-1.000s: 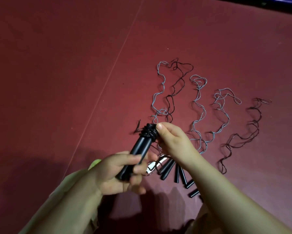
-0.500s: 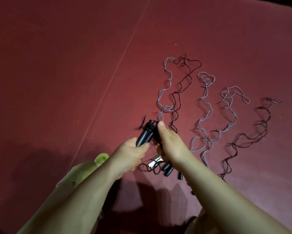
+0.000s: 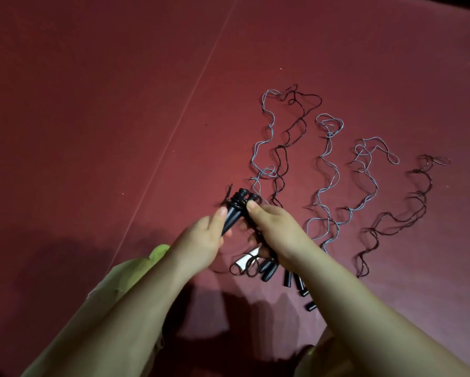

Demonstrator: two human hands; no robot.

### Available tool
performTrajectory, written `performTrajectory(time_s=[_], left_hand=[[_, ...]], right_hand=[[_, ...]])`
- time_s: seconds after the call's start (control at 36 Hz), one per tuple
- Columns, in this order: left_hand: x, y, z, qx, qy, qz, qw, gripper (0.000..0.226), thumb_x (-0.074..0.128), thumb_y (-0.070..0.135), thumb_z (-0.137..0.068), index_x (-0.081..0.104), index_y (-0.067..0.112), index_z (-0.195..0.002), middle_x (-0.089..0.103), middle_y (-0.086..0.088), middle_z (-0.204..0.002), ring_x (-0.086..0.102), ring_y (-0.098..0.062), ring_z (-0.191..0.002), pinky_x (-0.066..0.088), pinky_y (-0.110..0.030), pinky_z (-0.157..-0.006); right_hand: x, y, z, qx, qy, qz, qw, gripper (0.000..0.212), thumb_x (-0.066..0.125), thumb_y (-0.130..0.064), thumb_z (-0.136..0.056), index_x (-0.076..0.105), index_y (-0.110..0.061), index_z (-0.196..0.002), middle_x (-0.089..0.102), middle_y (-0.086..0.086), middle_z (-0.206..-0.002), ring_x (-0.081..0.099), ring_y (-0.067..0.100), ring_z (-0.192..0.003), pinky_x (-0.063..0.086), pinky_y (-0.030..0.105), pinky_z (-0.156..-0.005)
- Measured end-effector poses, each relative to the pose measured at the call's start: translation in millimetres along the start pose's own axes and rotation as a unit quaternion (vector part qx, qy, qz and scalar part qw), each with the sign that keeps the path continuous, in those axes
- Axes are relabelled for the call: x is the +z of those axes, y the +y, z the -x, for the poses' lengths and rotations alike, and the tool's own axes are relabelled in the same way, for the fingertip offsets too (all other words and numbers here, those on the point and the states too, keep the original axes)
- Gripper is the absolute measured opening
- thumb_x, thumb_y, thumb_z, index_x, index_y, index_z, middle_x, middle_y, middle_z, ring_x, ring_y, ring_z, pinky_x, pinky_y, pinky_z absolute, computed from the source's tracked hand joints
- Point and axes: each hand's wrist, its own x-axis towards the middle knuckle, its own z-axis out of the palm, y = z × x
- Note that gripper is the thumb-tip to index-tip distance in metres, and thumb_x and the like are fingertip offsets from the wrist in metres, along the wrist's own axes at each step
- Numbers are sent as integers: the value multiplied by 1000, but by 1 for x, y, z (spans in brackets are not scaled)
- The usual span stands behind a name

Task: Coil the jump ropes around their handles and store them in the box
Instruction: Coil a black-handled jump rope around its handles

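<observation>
Nearest, just below the held handles: lying on the maroon floor (image 3: pixel 92 131), several spare black handles (image 3: pixel 288 278), smooth, tapered and matte, fanned side by side, with a small white tag (image 3: pixel 246 259) and a couple of dark loops beside them. A green sleeve (image 3: pixel 136 270) showing further below and left of them.

At the handles themselves: gripping the paired black handles (image 3: pixel 232 213), left hand (image 3: pixel 198 243) wrapped round the lower shaft with thumb laid along it. Pinching the wound cord near the top of the same handles, right hand (image 3: pixel 274 229), fingers curled, thumb tip pressing the coil (image 3: pixel 240 204) so the turns are staying put. Whether the lower fingers of the right hand are also holding cord, not possible to tell.

Likely handling: feeling light and rigid in the shaft, hard plastic offering a sure hold mid-length; thin cord looking springy and glossy, probably wanting to unwind if the thumb lifts, so best pinned at the last turn while carrying.

Beyond the held handles, up and to the right: sprawling in wavy kinked lines, uncoiled jump ropes (image 3: pixel 329 170), some pale grey-blue, some dark brown-black, each ending in a loose loop at the far end. Looking wiry rather than limp, keeping their crimps.

No box appearing anywhere in view.
</observation>
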Motion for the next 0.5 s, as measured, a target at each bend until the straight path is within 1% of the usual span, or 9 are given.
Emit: performTrajectory(time_s=[0.06,0.11,0.19,0.25,0.31,0.36,0.39,0.44,0.5], left_hand=[[-2,-6,0,61,54,-126,989,46,31,43,-100,62,12,-83,64,-5,-76,60,-32,-84,45,-38,-76],[-2,-8,2,100,85,-207,970,46,29,45,-99,60,11,-88,67,-12,-87,59,-37,-91,46,-42,-77],[0,-8,5,129,114,-315,933,40,31,48,-98,53,16,-87,65,-12,-86,58,-39,-87,39,-38,-65],[3,-7,6,161,127,-378,903,40,31,50,-98,54,17,-91,64,-8,-83,60,-37,-85,34,-36,-61],[4,-8,5,198,135,-412,879,42,34,51,-97,57,17,-85,62,-6,-72,62,-35,-70,32,-32,-53],[6,-10,4,214,138,-438,862,45,36,53,-89,56,18,-71,54,-1,-54,58,-30,-47,26,-25,-43],[6,-9,4,221,149,-449,853,44,35,53,-86,54,19,-67,50,1,-49,54,-28,-40,22,-22,-41],[6,-9,4,234,161,-451,846,43,35,53,-84,53,19,-65,48,2,-47,52,-25,-37,20,-20,-40],[6,-7,6,245,165,-443,847,43,36,55,-83,54,20,-67,49,3,-49,53,-25,-39,20,-21,-40]], right_hand=[[1,1,0,16,-1,44,999,36,40,-39,-102,59,-11,-90,62,2,-77,52,11,-46,34,20,-40],[3,1,0,25,4,78,997,44,37,-43,-102,61,-7,-94,64,3,-75,54,10,-43,36,21,-42],[4,-2,1,58,14,74,995,57,31,-53,-100,63,-7,-96,67,6,-75,56,14,-44,37,21,-44],[4,-3,2,85,16,55,995,66,31,-65,-94,65,-8,-95,67,6,-75,57,16,-45,35,20,-44],[2,-3,2,97,27,51,994,70,34,-72,-89,66,-9,-88,65,4,-68,55,15,-42,34,18,-42],[1,-2,2,97,45,58,993,67,40,-73,-86,64,-11,-78,60,0,-58,49,12,-36,31,16,-39],[1,-1,2,94,51,61,992,64,43,-72,-85,63,-12,-75,58,-1,-55,46,12,-36,31,18,-40],[0,1,-1,87,58,60,993,59,45,-68,-85,62,-14,-69,54,-2,-53,44,13,-36,31,21,-42],[0,1,-1,80,63,55,993,54,43,-59,-91,57,-14,-64,49,-3,-50,40,12,-34,28,20,-40]])
